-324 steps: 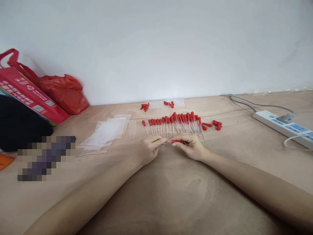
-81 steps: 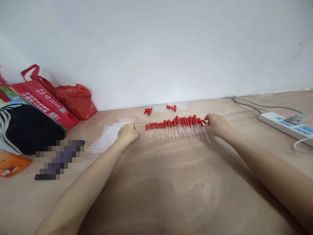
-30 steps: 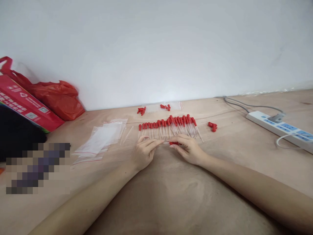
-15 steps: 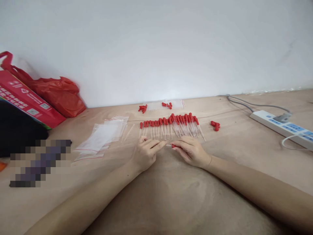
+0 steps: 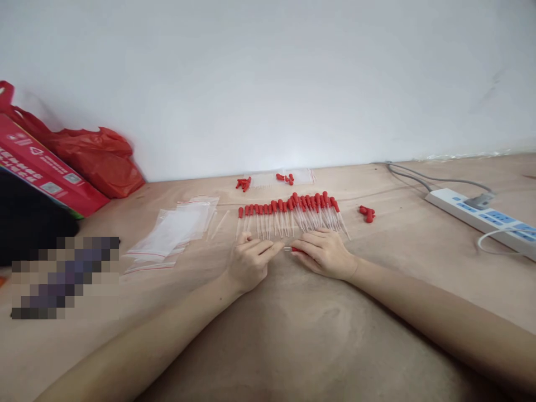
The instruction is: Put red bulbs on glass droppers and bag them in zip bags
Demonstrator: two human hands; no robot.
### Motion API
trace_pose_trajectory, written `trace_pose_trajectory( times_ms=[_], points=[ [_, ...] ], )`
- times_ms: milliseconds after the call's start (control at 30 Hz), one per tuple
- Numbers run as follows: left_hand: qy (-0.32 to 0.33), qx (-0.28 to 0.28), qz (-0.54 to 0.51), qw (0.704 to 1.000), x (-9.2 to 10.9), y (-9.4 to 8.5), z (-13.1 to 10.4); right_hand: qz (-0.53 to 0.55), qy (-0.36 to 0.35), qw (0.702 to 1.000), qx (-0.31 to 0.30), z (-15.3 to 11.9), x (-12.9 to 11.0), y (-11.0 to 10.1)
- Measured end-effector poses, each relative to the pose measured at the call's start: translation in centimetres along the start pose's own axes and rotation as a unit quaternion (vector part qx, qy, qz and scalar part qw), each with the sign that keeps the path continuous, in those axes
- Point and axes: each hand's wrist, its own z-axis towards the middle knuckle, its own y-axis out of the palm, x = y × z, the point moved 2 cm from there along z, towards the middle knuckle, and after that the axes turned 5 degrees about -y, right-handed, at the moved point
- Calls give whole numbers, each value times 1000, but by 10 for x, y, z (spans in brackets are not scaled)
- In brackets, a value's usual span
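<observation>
My left hand is closed around a thin clear dropper tube, most of it hidden by the fingers. At the tube's right end is a red rubber bulb, pinched in my right hand, whose fingers largely cover it. How far the tube sits inside the bulb cannot be made out. Just beyond both hands lies a row of droppers, red bulbs pointing away from me. Loose clear tubes lie left of the row, and a few loose red bulbs to its right.
Flat zip bags overlap on the left. Near the wall, more red bulbs lie by another clear bag. A white power strip with cables is at right. Red bags and a pixelated dark object are at left.
My right hand's fingers have closed further over the red bulb, so less of it shows. My left hand keeps its grip. The whole view has shifted slightly.
</observation>
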Motion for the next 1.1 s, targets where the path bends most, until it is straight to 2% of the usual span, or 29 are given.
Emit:
trace_pose_trajectory(
  times_ms=[133,333,733,833,967,1100],
  points=[
    [2,7,0,1000,3,-2,1,-6,-22,1000,-5,1,0,1],
    [1,18,4,1000,4,-1,1,-2,-21,1000,-23,0,0,5],
    [-8,-3,1,1000,3,2,0,15,-17,1000,-21,1,0,9],
    [-3,-7,-8,1000,1,3,1,17,-14,999,-37,3,2,8],
    [-21,-10,-16,1000,-4,5,2,43,11,997,-65,7,11,-1],
    [-109,-7,-14,994,-11,3,4,47,100,994,-7,6,35,-18]
  ],
)
